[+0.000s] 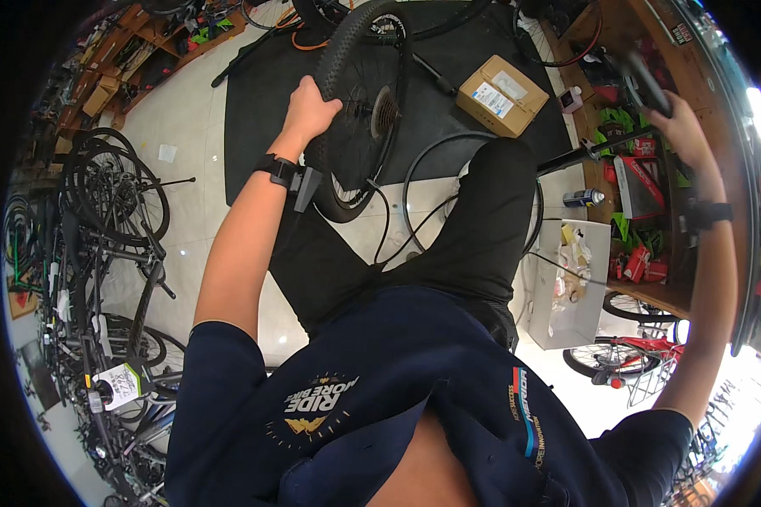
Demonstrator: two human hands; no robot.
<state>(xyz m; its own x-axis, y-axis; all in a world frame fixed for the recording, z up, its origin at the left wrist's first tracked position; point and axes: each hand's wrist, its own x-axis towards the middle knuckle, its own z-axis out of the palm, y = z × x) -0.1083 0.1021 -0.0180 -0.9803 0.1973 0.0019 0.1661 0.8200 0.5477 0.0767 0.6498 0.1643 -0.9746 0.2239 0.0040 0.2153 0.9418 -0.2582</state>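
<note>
Bicycle wheel (380, 112) meets left hand's (308, 115) fingers (307, 84) at its left edge.

White print (323, 394) marks the navy-blue fabric shirt (431, 355), a white label (492, 100) tops the boxy brown cardboard carton (526, 106), characters fill a rectangular white tag (120, 384), and white rim lettering on the round black spoked wheel (383, 114) seems unreadable.

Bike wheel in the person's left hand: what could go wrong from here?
With just the left hand on it, the wheel might tip if that grip loosens. The thin black hose near its rim could snag. The dark object, blurred in the right hand, might slip.
</note>
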